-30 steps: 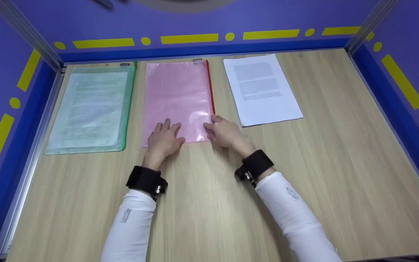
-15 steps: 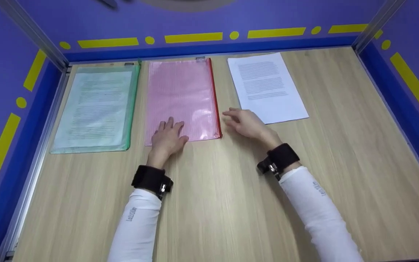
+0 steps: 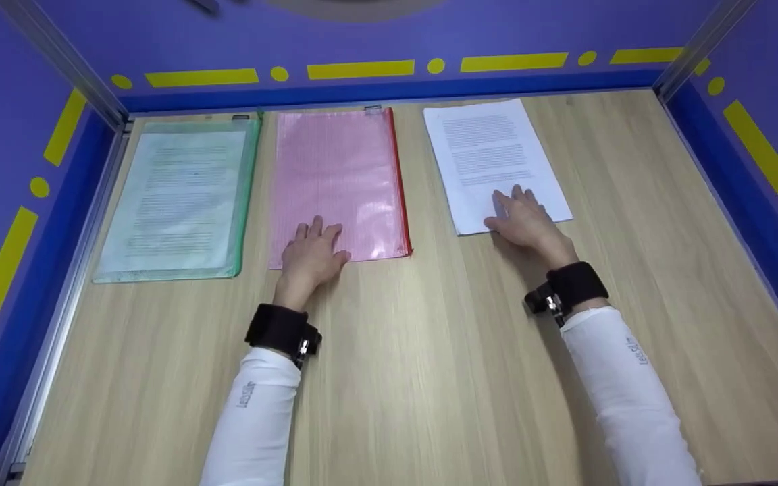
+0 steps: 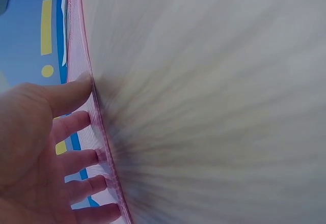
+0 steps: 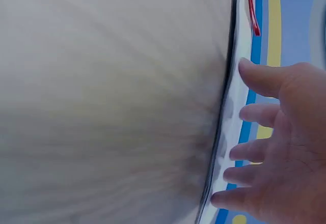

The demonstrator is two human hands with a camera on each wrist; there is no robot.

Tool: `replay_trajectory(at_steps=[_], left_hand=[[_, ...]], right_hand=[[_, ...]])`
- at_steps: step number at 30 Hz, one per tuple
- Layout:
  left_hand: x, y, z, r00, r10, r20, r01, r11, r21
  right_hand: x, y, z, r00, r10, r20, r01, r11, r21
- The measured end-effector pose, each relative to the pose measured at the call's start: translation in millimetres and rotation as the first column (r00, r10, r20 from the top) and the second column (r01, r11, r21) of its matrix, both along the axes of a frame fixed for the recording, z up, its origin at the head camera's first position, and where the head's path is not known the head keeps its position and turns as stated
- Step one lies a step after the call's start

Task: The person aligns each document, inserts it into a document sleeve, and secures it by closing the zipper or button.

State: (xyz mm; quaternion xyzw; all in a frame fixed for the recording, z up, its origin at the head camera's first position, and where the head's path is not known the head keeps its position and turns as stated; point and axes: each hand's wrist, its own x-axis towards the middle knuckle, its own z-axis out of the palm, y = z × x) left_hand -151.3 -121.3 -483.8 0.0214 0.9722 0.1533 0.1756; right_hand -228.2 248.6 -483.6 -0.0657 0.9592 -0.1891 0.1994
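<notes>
A pink zip folder [image 3: 335, 169] with a red edge lies in the middle of the table in the head view. My left hand [image 3: 313, 260] rests on its near left corner, fingers spread; the left wrist view shows the fingertips [image 4: 104, 155] on the folder. To the right lies a stack of printed paper [image 3: 483, 155]. My right hand [image 3: 527, 219] is over the near part of the stack with its fingers spread. In the right wrist view those fingertips [image 5: 244, 150] are at the paper; whether all of them touch is hard to tell.
A green zip folder [image 3: 179, 196] with printed sheets inside lies on the left of the wooden table [image 3: 416, 371]. Purple and blue walls with yellow marks [image 3: 362, 69] enclose the table at the back and both sides.
My right hand has left the pink folder's near right edge and moved right, over the paper stack. The left hand has stayed on the folder. The view has shifted slightly.
</notes>
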Motion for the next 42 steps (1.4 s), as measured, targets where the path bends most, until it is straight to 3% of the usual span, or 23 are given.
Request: replay_trajectory(at_steps=[15, 26, 34, 38, 42], left_hand=[[-0.5, -7.8, 1.2, 1.0, -0.004, 0.016, 0.004, 1.0, -0.001], [-1.8, -6.0, 4.3, 1.0, -0.017, 0.005, 0.017, 1.0, 0.001], [-1.0, 9.2, 6.3, 0.998, -0.032, -0.06, 0.03, 0.999, -0.036], [-0.1, 32.3, 8.3, 0.985, -0.094, -0.142, 0.089, 0.995, -0.042], [-0.3, 67.1, 13.1, 0.95, -0.24, -0.198, 0.242, 0.97, -0.013]], right_hand=[[22.9, -13, -4.3, 0.999, 0.037, 0.012, -0.038, 0.997, 0.069], [27.5, -9, 1.3, 0.996, 0.086, 0.033, -0.089, 0.991, 0.104], [30.6, -7, 5.6, 0.994, 0.097, 0.046, -0.101, 0.989, 0.111], [33.9, -8, 7.6, 0.994, 0.099, 0.055, -0.105, 0.987, 0.12], [38.9, -10, 8.7, 0.993, 0.102, 0.057, -0.109, 0.986, 0.13]])
